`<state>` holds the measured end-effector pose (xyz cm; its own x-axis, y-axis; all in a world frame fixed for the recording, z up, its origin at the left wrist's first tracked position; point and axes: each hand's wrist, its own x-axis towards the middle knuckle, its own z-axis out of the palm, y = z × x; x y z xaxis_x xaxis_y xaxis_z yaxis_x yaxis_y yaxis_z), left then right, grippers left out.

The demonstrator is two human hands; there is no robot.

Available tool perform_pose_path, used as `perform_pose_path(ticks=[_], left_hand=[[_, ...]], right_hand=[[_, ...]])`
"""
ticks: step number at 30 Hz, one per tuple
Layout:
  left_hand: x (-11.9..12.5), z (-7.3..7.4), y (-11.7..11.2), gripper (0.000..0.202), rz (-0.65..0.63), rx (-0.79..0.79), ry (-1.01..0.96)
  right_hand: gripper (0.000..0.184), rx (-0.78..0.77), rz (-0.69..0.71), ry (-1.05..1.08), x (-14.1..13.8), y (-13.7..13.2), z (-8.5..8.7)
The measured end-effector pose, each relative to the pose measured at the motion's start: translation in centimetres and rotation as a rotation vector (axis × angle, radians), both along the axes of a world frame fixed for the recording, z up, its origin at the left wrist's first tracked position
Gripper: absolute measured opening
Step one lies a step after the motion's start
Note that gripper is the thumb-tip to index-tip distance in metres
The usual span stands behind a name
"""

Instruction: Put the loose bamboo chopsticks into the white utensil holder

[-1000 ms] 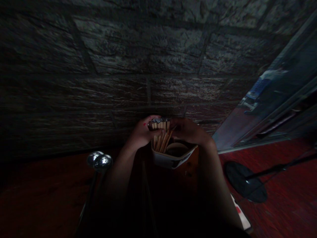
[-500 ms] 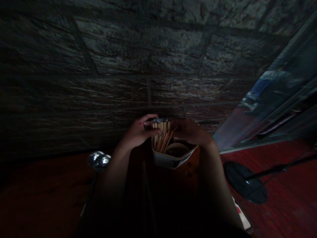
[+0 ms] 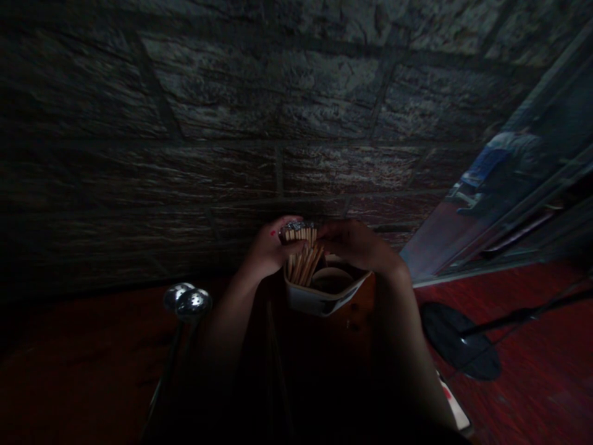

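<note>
The scene is very dark. My left hand (image 3: pixel 267 250) is closed around a bundle of thin wooden sticks (image 3: pixel 300 235) with a shiny wrap on top, held level above a white box (image 3: pixel 319 298). My right hand (image 3: pixel 354 243) is closed on the other end of that bundle. More loose wooden sticks (image 3: pixel 303 267) stand leaning in the box, beside a round dark cup (image 3: pixel 331 280) inside it. The box rests on a small brown wooden stand (image 3: pixel 354 321).
A dark stone-block wall (image 3: pixel 259 123) fills the view ahead. Two shiny round knobs (image 3: pixel 188 301) are at lower left. A black round lamp or stand base (image 3: pixel 458 346) with a rod lies on the red floor at right. A glass door (image 3: pixel 509 179) is at far right.
The bundle tipped upright half a second ago and is level again now; my left fingers loosened and closed round it. The hands stay above the box.
</note>
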<state>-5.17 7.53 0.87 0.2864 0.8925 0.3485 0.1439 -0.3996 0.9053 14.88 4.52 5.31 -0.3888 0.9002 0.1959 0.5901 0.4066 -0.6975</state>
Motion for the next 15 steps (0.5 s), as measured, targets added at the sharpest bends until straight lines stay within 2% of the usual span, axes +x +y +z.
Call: perform_pose_path(ticks=[5, 11, 15], left_hand=[[0.4, -0.1, 0.06, 0.047, 0.037, 0.02, 0.009], [0.4, -0.38, 0.2, 0.049, 0.028, 0.007, -0.005], [0.2, -0.24, 0.15, 0.05, 0.02, 0.001, 0.008]], right_hand=[[0.022, -0.028, 0.011, -0.017, -0.09, -0.28, 0.35], [0.024, 0.046, -0.046, -0.119, -0.09, 0.18, 0.0], [0.025, 0.046, -0.034, -0.118, -0.04, 0.4, -0.21]])
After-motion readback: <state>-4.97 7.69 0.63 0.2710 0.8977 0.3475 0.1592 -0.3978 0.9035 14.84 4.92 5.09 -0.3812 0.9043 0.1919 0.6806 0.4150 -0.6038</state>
